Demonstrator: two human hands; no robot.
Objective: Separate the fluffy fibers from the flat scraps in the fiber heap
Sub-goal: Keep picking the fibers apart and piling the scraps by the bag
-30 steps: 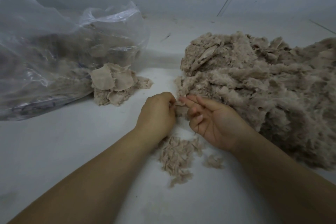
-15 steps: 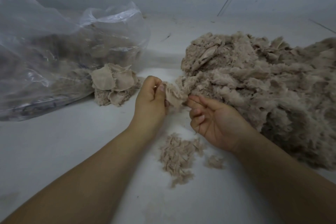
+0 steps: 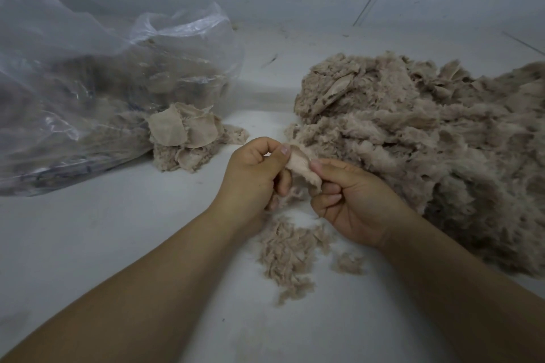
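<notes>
Both hands meet just in front of the big fiber heap (image 3: 427, 150), sharing one small scrap (image 3: 302, 169): the left hand (image 3: 255, 177) pinches its upper end between thumb and curled fingers, and the right hand (image 3: 351, 200) pinches its lower edge with thumb and forefinger, the other fingers folded in. Gripped from two sides like this, the piece is likely being stretched so the fluff can be teased off its flat backing. Its long axis runs on a diagonal, from upper left by the left thumbnail down to lower right at the right fingertips, with the pale flat face turned up toward the camera. Directly below the hands lies a loose pile of fluffy fibers (image 3: 287, 253) on the white surface (image 3: 124, 244), placed where pulled fluff would simply drop. The stack of flat scraps (image 3: 188, 138) sits well apart to the left, against the mouth of a clear plastic bag (image 3: 88, 91) (its contents look like more of the same stuff, though the film blurs them), which keeps the two sorts from mixing.
</notes>
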